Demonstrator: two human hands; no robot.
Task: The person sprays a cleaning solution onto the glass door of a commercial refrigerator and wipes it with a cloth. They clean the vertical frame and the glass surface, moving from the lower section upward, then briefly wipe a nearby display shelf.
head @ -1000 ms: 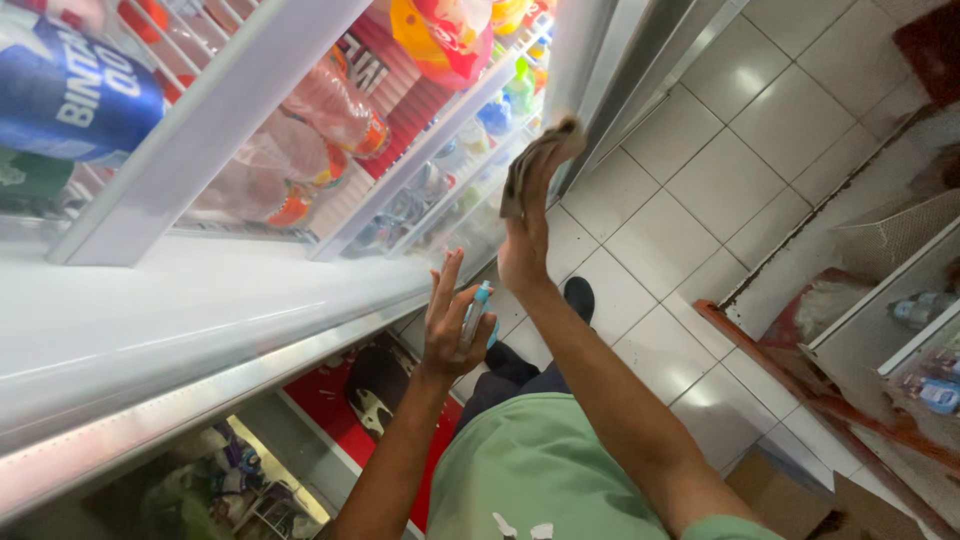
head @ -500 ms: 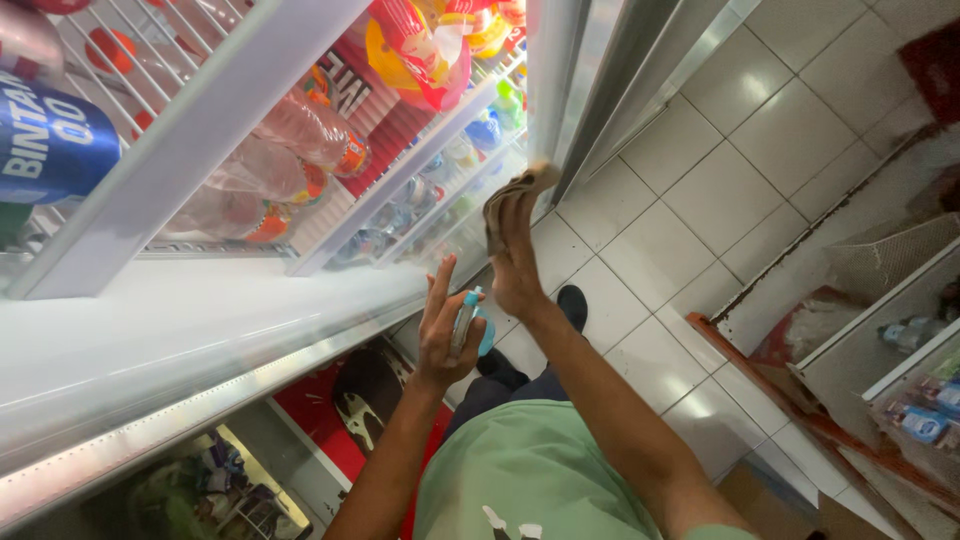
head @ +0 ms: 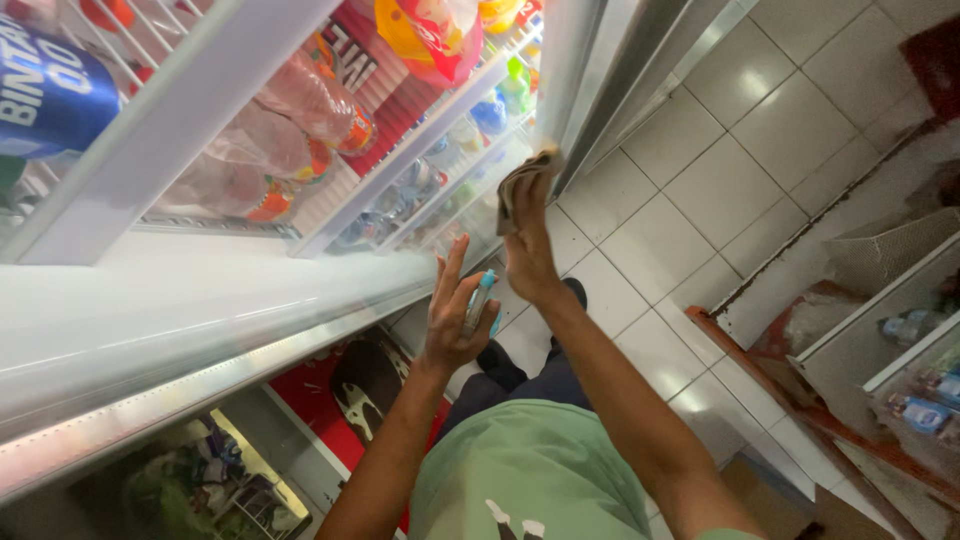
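Observation:
My right hand (head: 528, 255) is raised against the glass door (head: 300, 300) of a display fridge and grips a crumpled brownish cloth (head: 518, 185), which presses on the glass near the door's edge. My left hand (head: 452, 325) lies flat on the glass just below it, fingers spread. A small light-blue object (head: 480, 300) is held between its thumb and fingers. I cannot tell what that object is. My green shirt (head: 520, 470) and dark trousers show beneath.
Behind the glass are white wire shelves (head: 400, 160) with plastic bottles, a blue can (head: 45, 95) and bright snack packs. White floor tiles (head: 700, 160) lie to the right. A low shelf with small bottles (head: 905, 330) stands at far right.
My right hand has slid the cloth a little down the glass, toward my left hand. The left hand has stayed pressed on the glass.

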